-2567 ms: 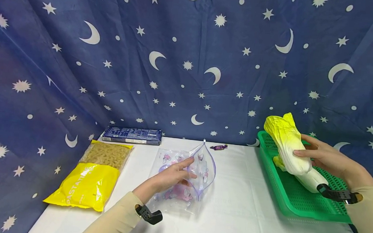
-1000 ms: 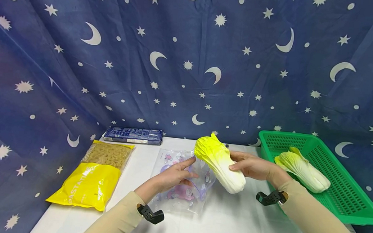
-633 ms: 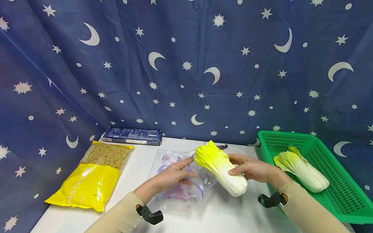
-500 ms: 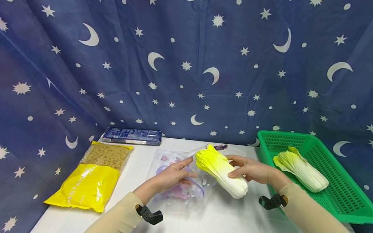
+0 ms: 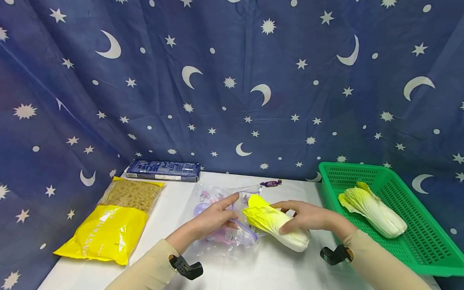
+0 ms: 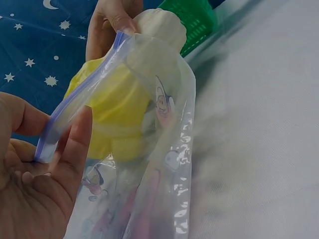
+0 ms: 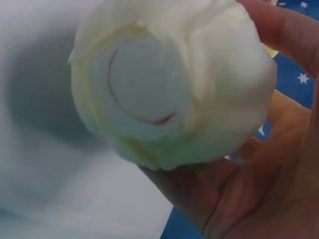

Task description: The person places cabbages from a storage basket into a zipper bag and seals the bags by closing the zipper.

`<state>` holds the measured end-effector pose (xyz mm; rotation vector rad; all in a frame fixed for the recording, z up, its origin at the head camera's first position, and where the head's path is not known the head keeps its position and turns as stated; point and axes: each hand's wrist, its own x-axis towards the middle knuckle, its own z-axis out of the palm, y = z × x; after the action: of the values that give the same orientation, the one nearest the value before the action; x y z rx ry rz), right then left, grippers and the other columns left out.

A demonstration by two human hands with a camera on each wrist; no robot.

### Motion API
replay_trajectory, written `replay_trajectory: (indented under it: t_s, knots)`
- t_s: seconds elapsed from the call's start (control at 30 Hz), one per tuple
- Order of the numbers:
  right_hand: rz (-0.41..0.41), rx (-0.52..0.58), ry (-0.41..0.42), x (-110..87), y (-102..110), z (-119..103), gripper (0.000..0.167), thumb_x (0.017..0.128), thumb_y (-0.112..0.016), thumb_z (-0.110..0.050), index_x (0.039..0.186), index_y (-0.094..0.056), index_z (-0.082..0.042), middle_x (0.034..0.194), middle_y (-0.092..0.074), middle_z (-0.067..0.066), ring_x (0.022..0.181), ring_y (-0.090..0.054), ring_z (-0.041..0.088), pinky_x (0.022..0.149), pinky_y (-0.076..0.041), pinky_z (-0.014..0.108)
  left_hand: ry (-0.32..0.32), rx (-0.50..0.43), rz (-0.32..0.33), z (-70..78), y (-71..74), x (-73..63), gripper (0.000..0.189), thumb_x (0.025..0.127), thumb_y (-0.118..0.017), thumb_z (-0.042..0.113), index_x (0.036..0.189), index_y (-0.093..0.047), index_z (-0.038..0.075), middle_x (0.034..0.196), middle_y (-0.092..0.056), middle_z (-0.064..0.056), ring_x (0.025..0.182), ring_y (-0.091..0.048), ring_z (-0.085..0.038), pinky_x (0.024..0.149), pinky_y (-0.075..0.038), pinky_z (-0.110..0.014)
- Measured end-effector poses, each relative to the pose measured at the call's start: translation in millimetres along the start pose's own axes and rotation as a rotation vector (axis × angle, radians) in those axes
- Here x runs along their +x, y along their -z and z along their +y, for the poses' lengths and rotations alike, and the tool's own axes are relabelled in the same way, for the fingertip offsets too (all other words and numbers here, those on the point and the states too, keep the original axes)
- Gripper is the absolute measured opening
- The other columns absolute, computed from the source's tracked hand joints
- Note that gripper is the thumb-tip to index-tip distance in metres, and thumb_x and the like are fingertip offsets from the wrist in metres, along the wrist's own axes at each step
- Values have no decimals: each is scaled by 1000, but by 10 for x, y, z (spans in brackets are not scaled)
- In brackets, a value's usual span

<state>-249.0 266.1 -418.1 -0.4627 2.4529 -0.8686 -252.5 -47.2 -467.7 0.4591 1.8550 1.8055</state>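
My right hand (image 5: 305,216) grips a napa cabbage (image 5: 276,224) around its white stalk. Its yellow leafy end points left, at the mouth of a clear zip bag (image 5: 225,239) printed with pink and purple figures. In the left wrist view the cabbage (image 6: 117,107) shows behind the bag's film. My left hand (image 5: 212,220) holds the bag's mouth, with the purple zip edge (image 6: 79,94) between its fingers. The right wrist view shows the cabbage's round cut base (image 7: 144,84) with the hand's fingers around it.
At the right stands a green plastic basket (image 5: 431,249) with another napa cabbage (image 5: 373,211) in it. A yellow pasta bag (image 5: 109,226) lies at the left. Behind are a blue flat box (image 5: 163,170) and a small purple wrapped candy (image 5: 271,183). A starry blue curtain (image 5: 235,96) hangs behind the white table.
My right hand lifted one cabbage from the green basket and brought it left to the bag. Lately it has lowered, the leafy end nearing the bag's mouth. My left hand has stayed nearly still.
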Motion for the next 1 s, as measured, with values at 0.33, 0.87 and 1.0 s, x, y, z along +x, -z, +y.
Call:
replay_trajectory:
  t_s: [0.33, 0.87, 1.0]
  knots:
    - [25, -190, 7, 8, -60, -102, 74, 76, -83, -36, 146, -58, -31, 130, -56, -4, 110, -52, 20, 96, -45, 48, -23, 89, 27, 31, -24, -7, 71, 101, -51, 5, 164, -21, 12, 172, -7, -7, 90, -68, -22, 89, -59, -35]
    - [18, -314, -76, 115, -30, -243, 74, 73, -81, -36, 144, -61, -31, 130, -59, -5, 105, -54, 19, 88, -46, 47, -47, 116, 2, 14, -59, 11, 71, 100, -51, 3, 164, -21, 10, 172, -8, -6, 89, -63, -20, 85, -60, -35]
    - [11, -237, -100, 145, 14, -208, 73, 75, -80, -36, 145, -61, -25, 142, -57, 5, 118, -53, 26, 97, -45, 51, -68, 118, -19, 21, -74, 15, 71, 98, -51, 1, 163, -24, 7, 171, -9, -6, 88, -60, -19, 84, -60, -35]
